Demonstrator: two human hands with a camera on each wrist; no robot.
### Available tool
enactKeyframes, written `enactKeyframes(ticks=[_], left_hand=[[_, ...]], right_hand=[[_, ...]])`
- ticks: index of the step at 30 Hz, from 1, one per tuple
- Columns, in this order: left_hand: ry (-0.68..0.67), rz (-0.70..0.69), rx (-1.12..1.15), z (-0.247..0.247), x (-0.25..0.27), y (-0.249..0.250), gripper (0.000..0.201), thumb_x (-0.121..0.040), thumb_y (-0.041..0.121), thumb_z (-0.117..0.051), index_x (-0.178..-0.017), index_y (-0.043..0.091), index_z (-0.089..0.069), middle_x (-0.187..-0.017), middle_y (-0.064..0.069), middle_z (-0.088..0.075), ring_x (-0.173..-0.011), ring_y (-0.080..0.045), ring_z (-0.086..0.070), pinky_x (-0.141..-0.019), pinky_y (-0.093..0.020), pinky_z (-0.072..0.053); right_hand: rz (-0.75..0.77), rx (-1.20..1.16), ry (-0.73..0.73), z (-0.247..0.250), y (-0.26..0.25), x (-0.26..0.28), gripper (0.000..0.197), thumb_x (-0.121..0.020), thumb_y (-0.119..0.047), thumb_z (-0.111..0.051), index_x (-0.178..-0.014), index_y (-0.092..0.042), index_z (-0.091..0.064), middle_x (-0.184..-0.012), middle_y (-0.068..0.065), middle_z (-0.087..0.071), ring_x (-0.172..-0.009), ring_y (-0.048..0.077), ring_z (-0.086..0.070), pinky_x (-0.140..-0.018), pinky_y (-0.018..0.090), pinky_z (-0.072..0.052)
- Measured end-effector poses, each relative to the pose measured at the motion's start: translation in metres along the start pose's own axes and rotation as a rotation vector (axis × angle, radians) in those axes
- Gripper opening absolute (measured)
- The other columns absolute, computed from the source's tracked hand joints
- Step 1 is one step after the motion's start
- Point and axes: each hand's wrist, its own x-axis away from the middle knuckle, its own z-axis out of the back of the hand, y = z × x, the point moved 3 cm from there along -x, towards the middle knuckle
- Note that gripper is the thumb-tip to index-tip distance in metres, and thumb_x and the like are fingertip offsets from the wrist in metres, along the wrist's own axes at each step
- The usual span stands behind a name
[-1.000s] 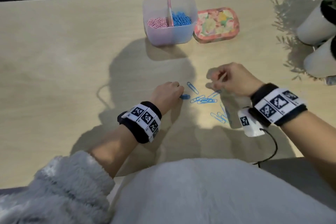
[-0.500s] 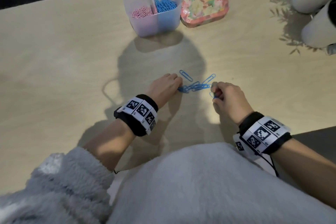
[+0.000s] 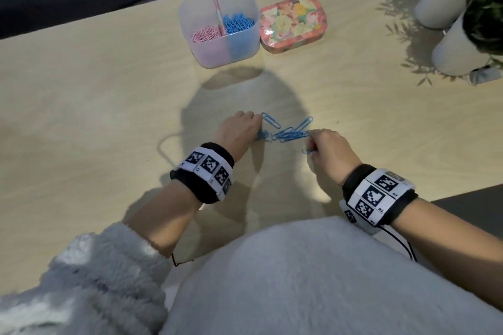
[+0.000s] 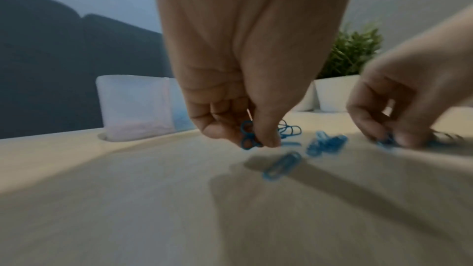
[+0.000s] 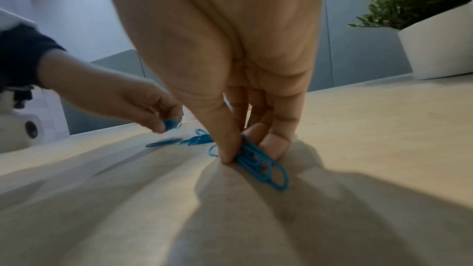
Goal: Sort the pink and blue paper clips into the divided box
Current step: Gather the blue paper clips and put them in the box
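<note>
Several loose blue paper clips [image 3: 291, 133] lie on the wooden table between my two hands. My left hand [image 3: 241, 128] pinches a few blue clips [image 4: 247, 136] just above the table, left of that cluster. My right hand [image 3: 329, 152] pinches a bunch of blue clips [image 5: 261, 164] against the table at the cluster's right end. The divided box [image 3: 245, 46], translucent, stands at the far side; pink clips [image 3: 205, 34] fill its left half and blue clips [image 3: 238, 23] its right half. No pink clips show on the table.
A floral tin lid [image 3: 292, 22] lies just right of the box. Two white plant pots [image 3: 446, 24] stand at the far right corner. The table's near edge is against my body, in a grey fleece.
My right hand has pulled back toward me and left, gathering blue clips from the lower right. The left hand has stayed by the cluster, pinching clips. The head view has shifted.
</note>
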Motion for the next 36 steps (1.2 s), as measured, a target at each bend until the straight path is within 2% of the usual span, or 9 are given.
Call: enactKeyframes(ticks=[3,7,15,20,23,27,30,34,36], left_hand=[[0.189,0.044,0.211,0.036,-0.013,-0.015,0.018,-0.093,0.008,-0.047,-0.109,0.003,-0.055,-0.111,-0.017,-0.057,-0.105,-0.034,-0.052,-0.084,-0.040,-0.039],[0.435,0.151,0.191,0.104,-0.047,-0.043,0.021,-0.092,0.010,-0.049,-0.109,0.002,-0.057,-0.113,-0.020,-0.059,-0.103,-0.035,-0.055,-0.083,-0.040,-0.040],[0.398,0.309,0.123,0.138,-0.097,-0.080,0.035,-0.092,0.024,-0.055,-0.121,0.004,-0.057,-0.124,-0.019,-0.058,-0.119,-0.036,-0.048,-0.095,-0.044,-0.042],[0.594,0.067,0.207,0.124,-0.072,-0.058,0.026,-0.092,0.019,-0.047,-0.109,0.005,-0.062,-0.117,-0.017,-0.056,-0.112,-0.034,-0.048,-0.092,-0.036,-0.038],[0.340,-0.125,0.229,0.079,-0.048,-0.024,0.024,-0.091,0.023,-0.054,-0.110,0.011,-0.063,-0.116,-0.012,-0.059,-0.109,-0.030,-0.052,-0.091,-0.035,-0.040],[0.035,-0.151,0.166,0.020,-0.028,-0.007,0.059,-0.080,0.034,-0.068,-0.132,0.017,-0.049,-0.141,-0.009,-0.045,-0.124,-0.031,-0.043,-0.107,-0.038,-0.033],[0.021,-0.140,0.184,0.004,-0.016,-0.014,0.061,-0.080,0.034,-0.067,-0.135,0.014,-0.047,-0.144,-0.008,-0.043,-0.125,-0.030,-0.045,-0.108,-0.032,-0.029],[0.205,-0.272,0.115,-0.003,-0.002,-0.018,0.034,-0.080,0.031,-0.058,-0.103,0.009,-0.070,-0.109,-0.013,-0.068,-0.095,-0.029,-0.060,-0.085,-0.025,-0.035],[0.213,-0.234,0.150,-0.006,-0.004,-0.017,0.030,-0.085,0.029,-0.055,-0.103,0.010,-0.069,-0.108,-0.012,-0.066,-0.094,-0.028,-0.055,-0.085,-0.033,-0.042]], right_hand=[[0.014,-0.013,-0.021,0.004,0.000,0.002,0.020,-0.072,0.004,-0.046,-0.076,-0.016,-0.049,-0.093,0.017,-0.065,-0.091,0.038,-0.057,-0.075,0.037,-0.044],[0.055,0.021,-0.016,0.008,-0.004,0.006,0.021,-0.075,0.003,-0.046,-0.089,-0.006,-0.059,-0.099,0.019,-0.064,-0.096,0.039,-0.058,-0.081,0.041,-0.047],[0.052,-0.010,-0.031,0.017,-0.002,0.006,0.022,-0.080,0.001,-0.052,-0.095,-0.005,-0.066,-0.104,0.017,-0.065,-0.101,0.034,-0.058,-0.082,0.032,-0.039],[0.051,-0.178,0.010,0.030,-0.001,-0.014,0.013,-0.076,-0.003,-0.062,-0.084,-0.007,-0.071,-0.081,0.011,-0.069,-0.080,0.025,-0.062,-0.064,0.020,-0.037],[0.099,-0.244,0.061,0.040,-0.008,-0.038,0.010,-0.077,-0.003,-0.065,-0.084,-0.005,-0.071,-0.080,0.005,-0.067,-0.076,0.017,-0.059,-0.059,0.011,-0.037],[0.131,-0.061,0.085,0.039,-0.008,-0.065,0.009,-0.081,-0.009,-0.062,-0.087,-0.006,-0.067,-0.093,0.016,-0.067,-0.091,0.031,-0.060,-0.075,0.029,-0.041],[0.173,0.037,0.075,0.031,-0.006,-0.067,0.014,-0.085,-0.019,-0.062,-0.091,-0.007,-0.066,-0.097,0.017,-0.061,-0.096,0.034,-0.056,-0.078,0.036,-0.043],[0.211,0.057,-0.003,0.020,-0.004,-0.053,0.043,-0.073,-0.036,-0.075,-0.106,-0.011,-0.063,-0.104,0.012,-0.055,-0.101,0.029,-0.049,-0.085,0.036,-0.042],[0.230,0.069,-0.052,0.015,-0.004,-0.045,0.054,-0.067,-0.032,-0.080,-0.113,-0.011,-0.060,-0.109,0.013,-0.052,-0.103,0.029,-0.046,-0.088,0.035,-0.039]])
